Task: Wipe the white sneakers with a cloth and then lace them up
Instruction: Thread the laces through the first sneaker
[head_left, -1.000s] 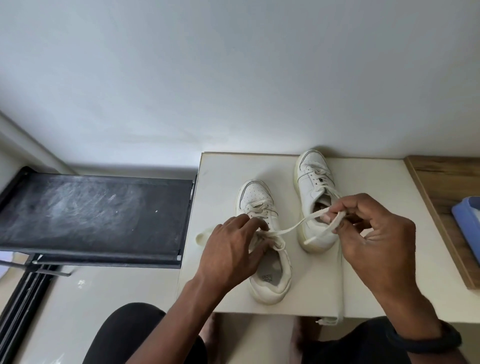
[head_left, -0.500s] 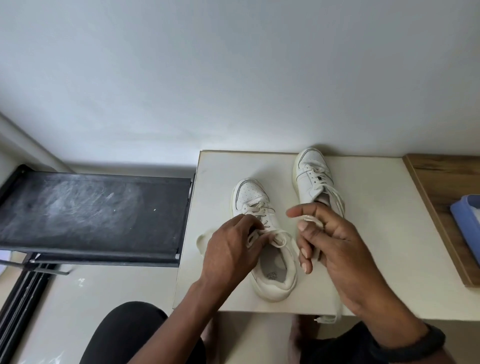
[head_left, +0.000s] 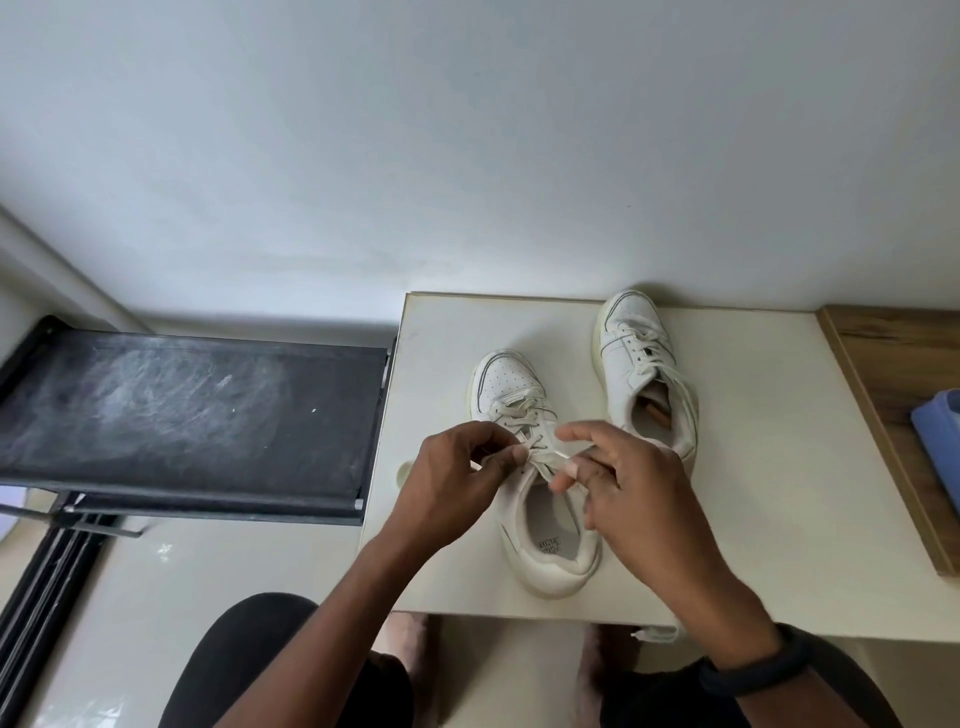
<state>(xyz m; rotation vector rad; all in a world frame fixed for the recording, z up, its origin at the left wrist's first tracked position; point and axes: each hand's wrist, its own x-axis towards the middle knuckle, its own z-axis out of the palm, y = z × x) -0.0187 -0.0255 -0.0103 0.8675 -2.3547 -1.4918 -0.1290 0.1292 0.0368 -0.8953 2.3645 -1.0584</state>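
- The near sneaker (head_left: 550, 551), smooth white leather with a perforated toe cap and a thick rounded sole, lies on the matte cream table (head_left: 753, 493), toe towards the far wall.
- The left hand (head_left: 457, 478) pinches the flat white lace (head_left: 545, 454) between thumb and forefinger, just over the top eyelets.
- The right hand (head_left: 628, 499), fingers bent, nips the same lace from the right; the short strand runs between both hands.
- The far sneaker (head_left: 644, 374) sits further right, near the wall, loosely laced and apart from the first.
- A loose lace end (head_left: 657, 634) dangles off the table's near edge.
- A black wristband (head_left: 753, 675) circles the right wrist.
- To the left is a flat, scuffed black shelf (head_left: 197, 410).
- To the right is a wood-grain board (head_left: 893, 395) with a blue object (head_left: 940, 431) on it.
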